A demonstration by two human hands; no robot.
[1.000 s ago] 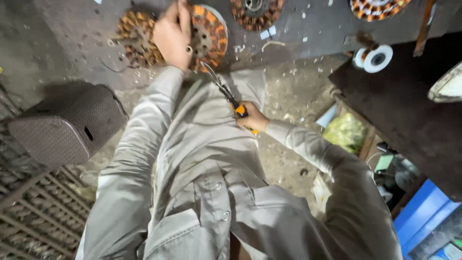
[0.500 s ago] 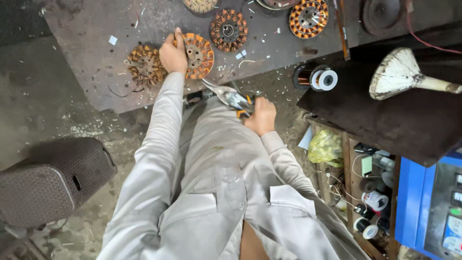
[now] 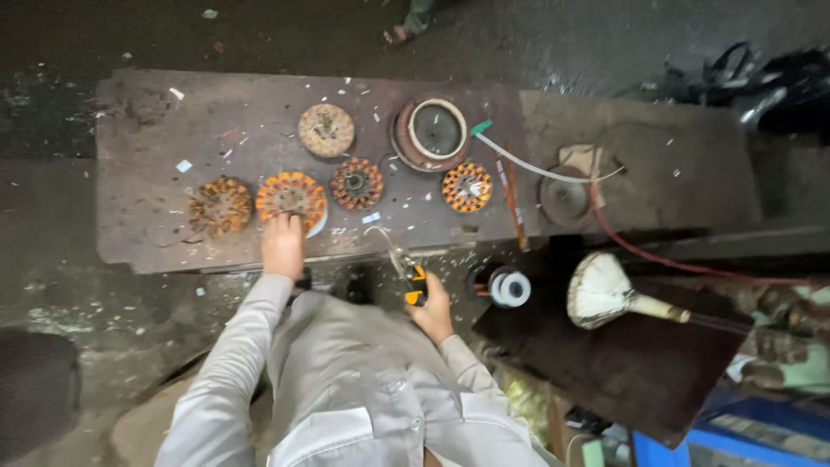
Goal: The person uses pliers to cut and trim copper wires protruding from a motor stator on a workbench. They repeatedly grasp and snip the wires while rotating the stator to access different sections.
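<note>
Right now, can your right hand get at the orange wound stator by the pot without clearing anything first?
Probably yes. The right hand holds pliers, and only bare board with small scraps lies between it and the orange stator; nothing covers it.

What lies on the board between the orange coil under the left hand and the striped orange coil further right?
In the head view, one darker wound coil lies between the orange coil under the left hand and the striped coil.

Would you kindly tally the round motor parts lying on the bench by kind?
Copper-wound stator discs: 4 – one under the left hand at, others at
Rusty round cover plate: 1
Round housing with pale ring: 1
Dark dished disc: 1
Total: 7
</note>
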